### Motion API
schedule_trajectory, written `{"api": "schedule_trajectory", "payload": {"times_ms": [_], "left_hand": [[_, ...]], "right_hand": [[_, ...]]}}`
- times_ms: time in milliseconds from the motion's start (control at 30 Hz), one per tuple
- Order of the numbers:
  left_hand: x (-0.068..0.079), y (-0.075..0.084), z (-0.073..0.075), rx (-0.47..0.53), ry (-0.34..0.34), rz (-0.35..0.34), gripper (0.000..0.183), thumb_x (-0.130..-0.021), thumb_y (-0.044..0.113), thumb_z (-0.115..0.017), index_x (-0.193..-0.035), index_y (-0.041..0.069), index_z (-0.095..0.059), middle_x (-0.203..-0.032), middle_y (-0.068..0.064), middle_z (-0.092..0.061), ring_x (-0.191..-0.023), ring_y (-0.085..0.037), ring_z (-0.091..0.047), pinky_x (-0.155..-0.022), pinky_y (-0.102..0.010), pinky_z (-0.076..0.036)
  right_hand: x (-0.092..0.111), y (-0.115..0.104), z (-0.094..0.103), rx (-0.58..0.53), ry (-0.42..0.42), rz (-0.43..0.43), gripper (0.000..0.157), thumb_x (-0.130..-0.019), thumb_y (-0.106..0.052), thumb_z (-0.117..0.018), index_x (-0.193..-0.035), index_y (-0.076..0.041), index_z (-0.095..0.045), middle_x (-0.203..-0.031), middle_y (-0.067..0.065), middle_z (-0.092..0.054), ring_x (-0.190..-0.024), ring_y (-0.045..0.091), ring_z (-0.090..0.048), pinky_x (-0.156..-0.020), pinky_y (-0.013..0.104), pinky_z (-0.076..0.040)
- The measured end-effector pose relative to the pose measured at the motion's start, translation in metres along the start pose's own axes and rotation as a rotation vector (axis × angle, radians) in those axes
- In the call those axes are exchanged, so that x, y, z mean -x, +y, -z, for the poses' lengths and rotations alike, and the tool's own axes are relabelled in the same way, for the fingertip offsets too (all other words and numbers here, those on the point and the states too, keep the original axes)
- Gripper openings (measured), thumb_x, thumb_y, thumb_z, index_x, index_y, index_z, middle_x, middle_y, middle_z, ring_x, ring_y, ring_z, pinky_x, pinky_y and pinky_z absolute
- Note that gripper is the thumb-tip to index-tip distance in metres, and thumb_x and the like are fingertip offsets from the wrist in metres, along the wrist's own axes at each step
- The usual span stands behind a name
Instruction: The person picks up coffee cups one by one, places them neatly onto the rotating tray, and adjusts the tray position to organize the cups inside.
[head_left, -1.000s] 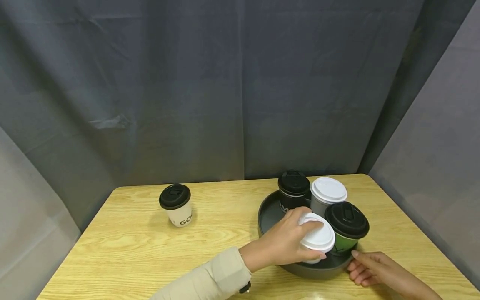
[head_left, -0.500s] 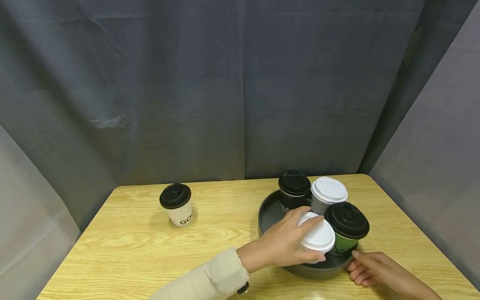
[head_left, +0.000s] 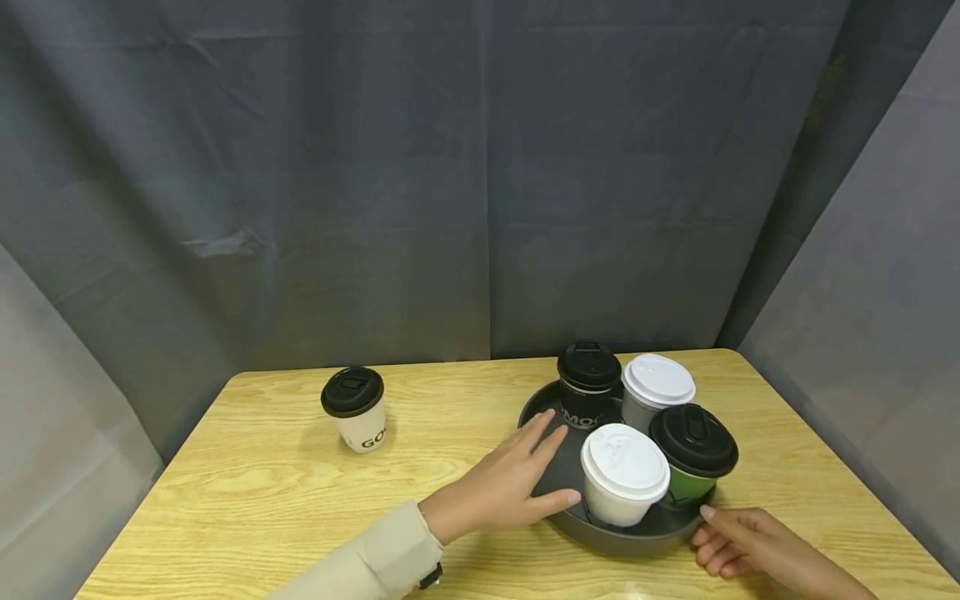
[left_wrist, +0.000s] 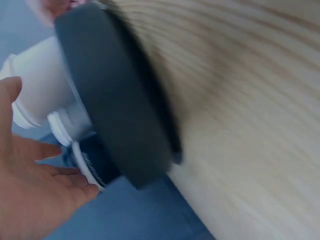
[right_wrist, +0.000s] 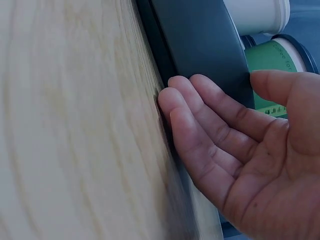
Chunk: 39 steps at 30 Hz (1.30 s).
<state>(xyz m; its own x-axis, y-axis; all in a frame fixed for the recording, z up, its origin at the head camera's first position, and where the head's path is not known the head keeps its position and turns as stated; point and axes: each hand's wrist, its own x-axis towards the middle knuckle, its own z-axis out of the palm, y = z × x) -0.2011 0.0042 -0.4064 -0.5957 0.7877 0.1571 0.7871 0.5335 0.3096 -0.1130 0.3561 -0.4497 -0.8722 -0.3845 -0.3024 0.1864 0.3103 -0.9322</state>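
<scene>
A white-lidded white paper cup (head_left: 624, 477) stands upright at the front of a round dark grey tray (head_left: 555, 475). Just left of that cup hovers my left hand (head_left: 504, 483), its fingers spread and nothing in its grasp. On the same tray are a black cup (head_left: 587, 383), a grey cup with a white lid (head_left: 657, 385) and a green cup with a black lid (head_left: 692, 454). My right hand (head_left: 753, 542) holds the tray's right front edge. In the right wrist view, its thumb is at the rim and its curled fingers (right_wrist: 220, 115) touch the outer wall.
Alone on the left of the wooden table (head_left: 247, 500) stands a cream cup with a black lid (head_left: 356, 412). A dark grey curtain (head_left: 375, 183) hangs behind the table, and a lighter panel (head_left: 862, 292) rises along the right side.
My left hand has let go of the white cup and drawn back to the left, its fingers spreading. The cup stays on the tray. My right hand has barely moved at the rim.
</scene>
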Motion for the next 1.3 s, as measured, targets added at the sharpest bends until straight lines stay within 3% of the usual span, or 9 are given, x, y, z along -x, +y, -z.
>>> {"api": "schedule_trajectory", "payload": {"times_ms": [233,467,1067,1300], "left_hand": [[0.014,-0.028,-0.011,-0.033,-0.078,0.073,0.084,-0.094,0.066,-0.031,-0.153,0.006,-0.022,-0.16,-0.015,-0.006,-0.147,-0.027,-0.007,-0.115,-0.048,-0.022],[0.02,-0.035,-0.014,-0.059,-0.113,0.076,0.083,-0.095,0.064,-0.031,-0.153,0.005,-0.02,-0.16,-0.014,-0.007,-0.147,-0.026,-0.006,-0.115,-0.05,-0.021],[0.032,-0.025,-0.023,-0.164,-0.031,0.034,0.079,-0.096,0.056,-0.044,-0.152,0.003,-0.024,-0.159,-0.014,-0.015,-0.145,-0.031,-0.018,-0.111,-0.055,-0.026],[0.041,-0.009,-0.027,-0.244,-0.027,-0.033,0.078,-0.096,0.056,-0.043,-0.151,0.003,-0.027,-0.158,-0.014,-0.02,-0.145,-0.03,-0.021,-0.111,-0.052,-0.029]], "right_hand": [[-0.001,-0.003,-0.014,-0.102,-0.07,0.014,0.046,-0.107,-0.024,-0.029,-0.098,0.002,-0.066,-0.088,0.003,-0.066,-0.075,0.011,-0.063,-0.069,0.025,-0.054],[-0.003,-0.008,-0.025,-0.098,-0.089,0.04,0.047,-0.107,-0.023,-0.029,-0.097,0.004,-0.066,-0.087,0.004,-0.067,-0.075,0.01,-0.063,-0.068,0.024,-0.054],[-0.003,-0.002,-0.012,-0.046,-0.066,0.044,0.052,-0.107,-0.023,-0.027,-0.099,0.011,-0.065,-0.09,0.006,-0.068,-0.077,0.015,-0.065,-0.07,0.028,-0.056],[-0.002,-0.002,0.002,0.026,0.052,-0.024,0.057,-0.106,-0.033,-0.027,-0.097,0.01,-0.065,-0.089,0.008,-0.069,-0.077,0.018,-0.067,-0.068,0.03,-0.057]]}}
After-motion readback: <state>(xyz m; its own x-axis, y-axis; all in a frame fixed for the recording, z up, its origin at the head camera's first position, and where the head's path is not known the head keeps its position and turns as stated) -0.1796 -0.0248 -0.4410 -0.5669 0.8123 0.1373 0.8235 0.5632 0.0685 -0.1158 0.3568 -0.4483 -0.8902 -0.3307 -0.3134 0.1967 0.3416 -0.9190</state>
